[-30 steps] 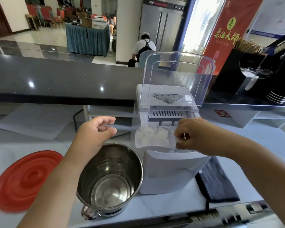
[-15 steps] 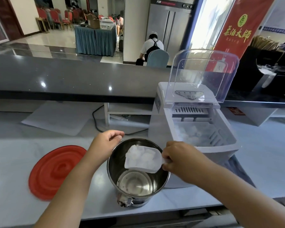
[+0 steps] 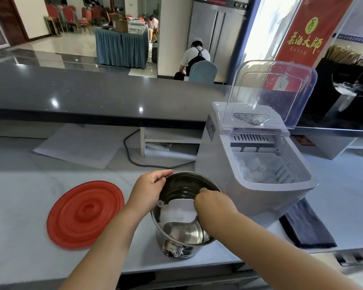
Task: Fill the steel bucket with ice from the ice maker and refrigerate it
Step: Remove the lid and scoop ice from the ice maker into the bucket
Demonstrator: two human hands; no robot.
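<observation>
Steel bucket (image 3: 184,216) sits at the near edge of the table (image 3: 25,216), right beside the ice maker (image 3: 254,170), so the carry from bin to bucket is short. Left hand (image 3: 149,192) pinches the bucket's far-left rim, grip closed on it, probably to stop the bucket sliding or tipping while ice drops in. Right hand (image 3: 213,203) is over the bucket mouth, grip closed on the handle end of a clear plastic scoop (image 3: 179,211); the scoop is down inside the bucket and tilted, ice still in it, bucket floor mostly bare. Judging by that, filling has barely started.

Red lid (image 3: 85,214) lies flat to the left, apart from the bucket, out of the pour path; likely the bucket's cover for later. Dark cloth (image 3: 308,229) lies under the maker's right front, probably for drips.

Ice maker's clear cover (image 3: 270,93) is flipped up, leaving the bin of ice (image 3: 254,170) open for repeat scoops. Steel refrigerator (image 3: 216,28) stands far behind, beyond the dark counter (image 3: 92,95).
</observation>
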